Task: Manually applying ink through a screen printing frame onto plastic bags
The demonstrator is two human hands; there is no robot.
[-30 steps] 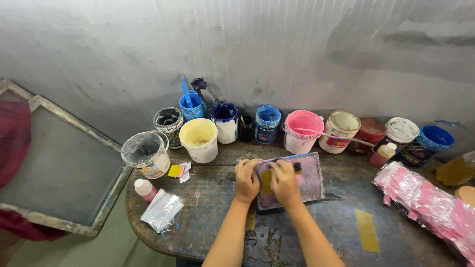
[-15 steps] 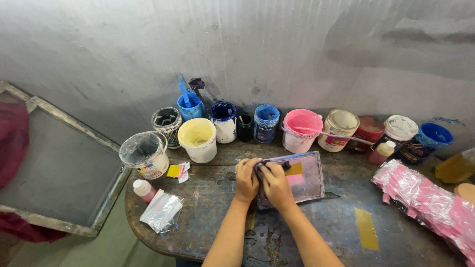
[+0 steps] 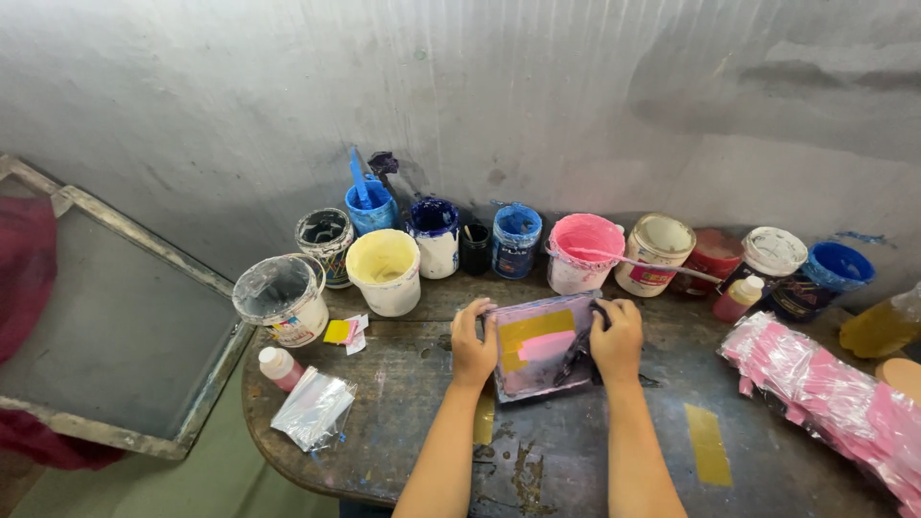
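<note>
— Firstly, how are the fingers placed?

— On the left hand (image 3: 472,343) the fingers are curled over the left edge of the small printing screen (image 3: 545,345), which is gripped there. On the right hand (image 3: 617,338) they are closed round a dark squeegee (image 3: 579,353), pressed against the mesh.

— Where is the screen found?

— It is laid flat on the worn wooden table (image 3: 576,451), just in front of the pink paint pot (image 3: 583,251) and the blue paint pot (image 3: 516,240). A yellow patch and a pink patch are seen on its mesh.

— What could go wrong?

— The frame could probably be shifted if the left grip were loosened, and the print smeared. The pots are near enough to be knocked by an overlong stroke. The pink bagged stack (image 3: 825,393) is well apart.
</note>
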